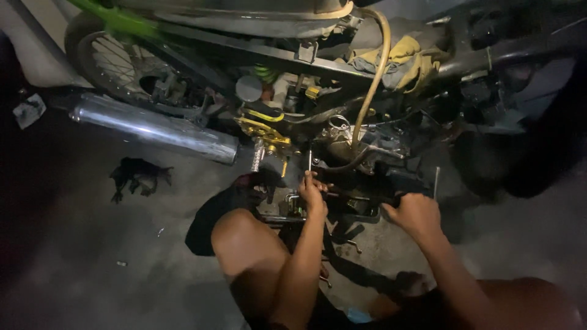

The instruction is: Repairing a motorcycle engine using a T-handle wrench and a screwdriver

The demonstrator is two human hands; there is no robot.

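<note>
Long chrome exhaust muffler (156, 128) runs across the upper left, just below the spoked rear wheel (116, 58) with its green swingarm (113, 18). Gold-coloured metal footpeg bracket (264, 135) sits right of the muffler's end. Tan rubber hose (376, 73) curves down from the top past a crumpled yellow-grey rag (400, 58). Black rag (137, 175) lies on the grey concrete floor (92, 256), well left; small scrap (29, 111) at far left.

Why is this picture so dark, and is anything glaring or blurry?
Head view: light falls only mid-frame, on the left hand and right hand; the corners sink into black. The chrome exhaust pipe throws bright glare. The whole frame is soft and grainy, with fine parts smeared.
</note>
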